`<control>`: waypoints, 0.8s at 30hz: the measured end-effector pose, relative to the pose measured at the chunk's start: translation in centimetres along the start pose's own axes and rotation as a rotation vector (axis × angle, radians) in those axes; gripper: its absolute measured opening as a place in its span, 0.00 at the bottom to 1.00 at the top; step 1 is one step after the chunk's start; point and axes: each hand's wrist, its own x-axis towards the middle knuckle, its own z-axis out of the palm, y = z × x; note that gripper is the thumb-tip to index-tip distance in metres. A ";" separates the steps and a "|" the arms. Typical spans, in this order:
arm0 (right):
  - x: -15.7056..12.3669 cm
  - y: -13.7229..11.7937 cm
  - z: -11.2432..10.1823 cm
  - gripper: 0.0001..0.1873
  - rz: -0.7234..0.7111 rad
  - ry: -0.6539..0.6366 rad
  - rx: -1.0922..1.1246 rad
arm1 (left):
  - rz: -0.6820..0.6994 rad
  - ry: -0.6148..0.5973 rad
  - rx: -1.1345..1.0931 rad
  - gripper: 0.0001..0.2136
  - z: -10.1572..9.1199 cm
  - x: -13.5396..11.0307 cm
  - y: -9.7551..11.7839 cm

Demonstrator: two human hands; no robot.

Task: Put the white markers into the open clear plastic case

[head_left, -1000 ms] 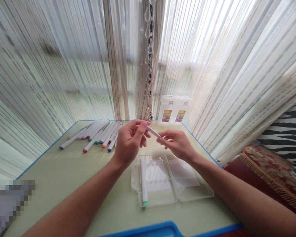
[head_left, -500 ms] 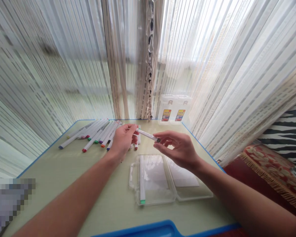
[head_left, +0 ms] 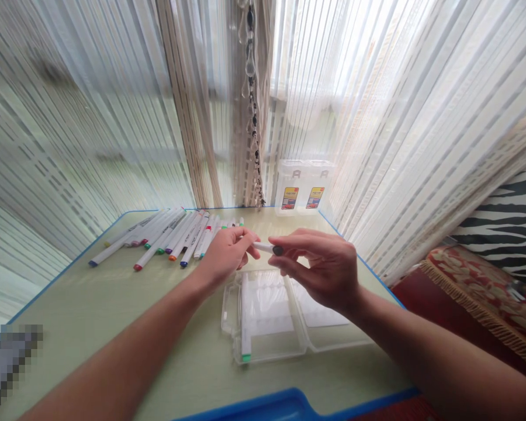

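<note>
"Table [head_left: 92, 316], nearest part first: what shows?"

"Its blue rim [head_left: 293, 396], at the bottom. Beyond that lies a clear case [head_left: 274, 357], opened flat, with a green-ended pen [head_left: 246, 327] along the left side of its left half."

"And the hands?"

"Above the case's far part. The left hand [head_left: 228, 254] pinches a white pen [head_left: 264, 247] by one end, fingers narrowed onto it. Its dark end points at the right hand [head_left: 318, 263]."

"Does that one grip too?"

"Thumb and forefinger curl either side of the dark end, slightly parted. Whether they press on it, I can't tell."

"What's farther off?"

"A heap of pens [head_left: 170, 237] on the left, with red, blue, orange and green ends. At the back, right of centre, a clear box [head_left: 304, 175] with two labels [head_left: 290, 197] stands upright before the curtain [head_left: 114, 117]."
</note>
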 end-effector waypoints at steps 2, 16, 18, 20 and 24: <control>0.0 -0.1 -0.1 0.14 -0.009 -0.003 -0.025 | 0.010 -0.023 0.011 0.09 0.1 -0.1 0.1; -0.1 -0.1 0.0 0.12 -0.026 -0.027 -0.046 | -0.006 -0.044 0.000 0.08 -0.1 0.1 0.1; -0.1 -0.1 0.0 0.12 -0.021 -0.038 -0.041 | -0.013 -0.029 -0.008 0.08 -0.2 0.2 0.1; -0.1 -0.2 0.1 0.12 -0.013 -0.054 -0.032 | -0.030 -0.004 -0.038 0.08 -0.3 0.3 0.0; -0.2 -0.3 0.3 0.13 0.067 -0.131 -0.008 | -0.072 0.068 -0.143 0.08 -0.7 0.7 -0.3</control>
